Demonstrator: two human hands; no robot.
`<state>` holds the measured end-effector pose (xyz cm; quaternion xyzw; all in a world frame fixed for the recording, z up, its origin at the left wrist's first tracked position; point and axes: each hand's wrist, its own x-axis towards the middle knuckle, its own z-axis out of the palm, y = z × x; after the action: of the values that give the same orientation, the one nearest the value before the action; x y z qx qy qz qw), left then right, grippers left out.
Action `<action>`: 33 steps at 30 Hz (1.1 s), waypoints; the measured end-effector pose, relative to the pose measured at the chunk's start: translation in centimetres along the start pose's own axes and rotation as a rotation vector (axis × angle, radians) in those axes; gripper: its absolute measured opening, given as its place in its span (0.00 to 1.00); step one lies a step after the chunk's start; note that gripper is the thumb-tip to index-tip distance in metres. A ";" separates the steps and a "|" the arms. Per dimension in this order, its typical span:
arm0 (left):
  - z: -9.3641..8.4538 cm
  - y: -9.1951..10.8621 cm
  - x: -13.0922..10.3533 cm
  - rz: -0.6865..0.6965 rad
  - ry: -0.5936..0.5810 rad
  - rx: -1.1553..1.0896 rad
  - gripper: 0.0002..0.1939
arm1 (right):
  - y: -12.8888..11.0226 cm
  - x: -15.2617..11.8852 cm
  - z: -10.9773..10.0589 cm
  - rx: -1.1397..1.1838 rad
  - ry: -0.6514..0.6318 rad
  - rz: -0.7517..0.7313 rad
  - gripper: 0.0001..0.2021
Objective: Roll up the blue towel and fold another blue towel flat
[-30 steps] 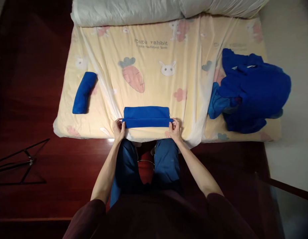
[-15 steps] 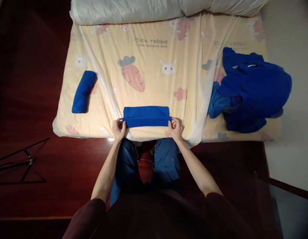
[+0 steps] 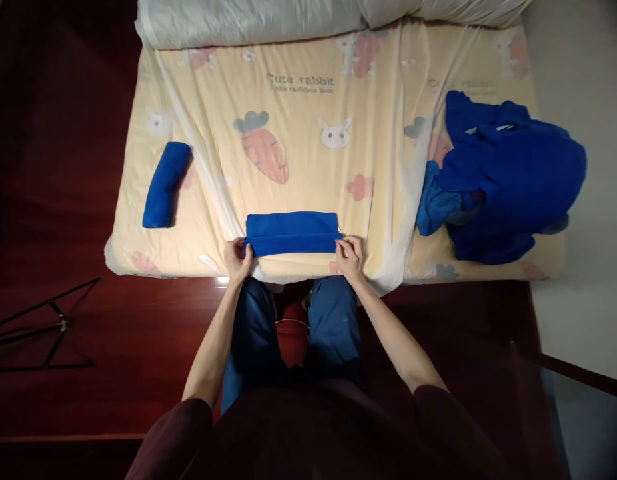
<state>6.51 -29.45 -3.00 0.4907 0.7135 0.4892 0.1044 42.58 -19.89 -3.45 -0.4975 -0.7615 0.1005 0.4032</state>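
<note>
A folded blue cloth lies as a flat strip near the front edge of the bed, a crease running along its length. My left hand pinches its left end between thumb and fingers. At the right end, my right hand has thumb and fingertips closed on the cloth's edge. A rolled blue cloth rests farther left, slightly tilted. On the right side of the bed is a loose heap of blue cloths.
The bed has a yellow rabbit-and-carrot sheet. A pale rolled quilt lies along its far side. Black tripod legs stand on the dark red floor at left. A pale wall bounds the right side.
My right hand's fingers have shifted slightly at the cloth's right end. My left hand and the strip stay almost where they were; the view has moved a little.
</note>
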 end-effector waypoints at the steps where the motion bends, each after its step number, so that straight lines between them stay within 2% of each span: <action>1: 0.0 0.1 0.0 0.020 0.005 -0.001 0.12 | 0.1 0.0 0.0 0.006 0.000 -0.008 0.12; 6: -0.3 0.8 0.1 0.101 0.018 -0.020 0.08 | 0.6 -0.3 0.2 -0.033 -0.046 0.011 0.12; 11: -0.4 0.9 0.1 0.141 -0.102 0.031 0.09 | 0.7 -0.2 0.1 -0.009 -0.118 -0.022 0.16; 14: -0.5 1.1 0.2 0.140 -0.120 0.021 0.11 | 0.4 0.0 -0.1 -0.002 -0.126 -0.039 0.18; 17: -0.9 1.5 0.4 0.151 -0.185 0.057 0.11 | 0.0 0.2 -0.5 -0.021 -0.174 -0.045 0.18; 22: -1.4 1.9 0.7 0.179 -0.302 0.095 0.25 | -0.6 0.5 -1.1 -0.079 -0.251 -0.084 0.25; 25: -1.3 1.7 0.7 0.183 -0.284 0.079 0.26 | -0.6 0.5 -1.0 -0.088 -0.234 -0.091 0.27; 30: -1.1 1.1 0.7 0.123 -0.255 0.034 0.20 | -0.2 0.5 -0.6 -0.072 -0.225 -0.057 0.28; 33: -1.2 1.1 0.8 0.108 -0.258 0.024 0.19 | -0.2 0.5 -0.7 -0.051 -0.232 -0.041 0.27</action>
<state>6.05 -29.45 -1.25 0.5884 0.6725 0.4182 0.1631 42.86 -19.70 -2.62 -0.4768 -0.8153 0.1298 0.3017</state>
